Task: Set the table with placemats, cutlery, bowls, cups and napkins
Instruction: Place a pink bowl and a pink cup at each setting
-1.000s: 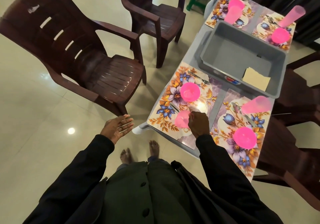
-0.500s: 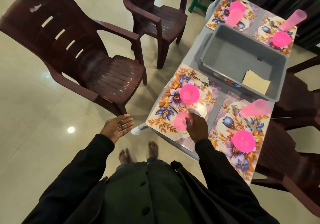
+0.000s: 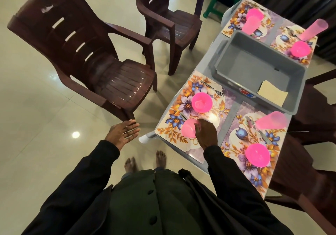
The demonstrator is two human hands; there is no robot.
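Four floral placemats (image 3: 234, 140) lie on the counter (image 3: 205, 62), 2 near you, 2 far. Your right grip (image 3: 206, 134) is curled onto the near-left cup (image 3: 188, 132), fingers pinching its rim. Cup stands at the front of the near-left placemat (image 3: 172, 125), just in front of the near-left bowl (image 3: 201, 102). Fork (image 3: 212, 88) lies at that mat's far edge. Your left grip (image 3: 125, 134) is spread, fingers straight, holding nothing, over the floor left of the counter. Grey tub (image 3: 260, 67) sits at counter ctr, between the mat pairs. Napkin (image 3: 272, 93) lies in the tub's near-right corner. Other 3 mats: 1 pink bowl + 1 pink cup each, e.g. near-right bowl (image 3: 257, 154) and near-right cup (image 3: 271, 122).
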